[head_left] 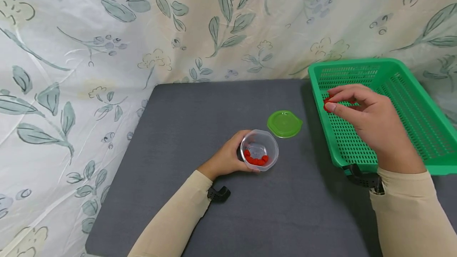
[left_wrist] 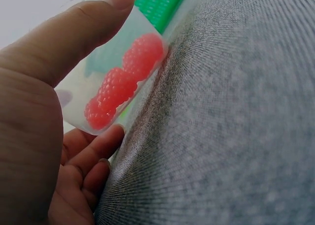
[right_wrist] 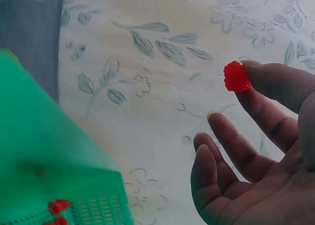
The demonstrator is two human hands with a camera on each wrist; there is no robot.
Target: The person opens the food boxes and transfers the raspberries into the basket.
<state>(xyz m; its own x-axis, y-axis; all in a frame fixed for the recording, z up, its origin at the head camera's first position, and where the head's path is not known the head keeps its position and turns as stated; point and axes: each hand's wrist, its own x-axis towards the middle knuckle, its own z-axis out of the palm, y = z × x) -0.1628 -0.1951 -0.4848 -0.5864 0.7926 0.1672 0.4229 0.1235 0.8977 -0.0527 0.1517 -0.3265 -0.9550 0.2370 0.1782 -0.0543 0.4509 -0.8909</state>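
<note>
My left hand grips a clear plastic cup on the dark table, thumb and fingers around its side. Several red raspberries lie along the bottom of the cup; in the left wrist view raspberries show through its wall. Above the left side of the green basket, my right hand pinches one raspberry between thumb and index finger, the other fingers loosely bent. More raspberries lie in the basket, mostly hidden behind the right hand in the head view.
A green plastic basket with slotted walls stands at the right of the table. The round green lid lies flat just behind the cup. A patterned cloth hangs along the back and left side.
</note>
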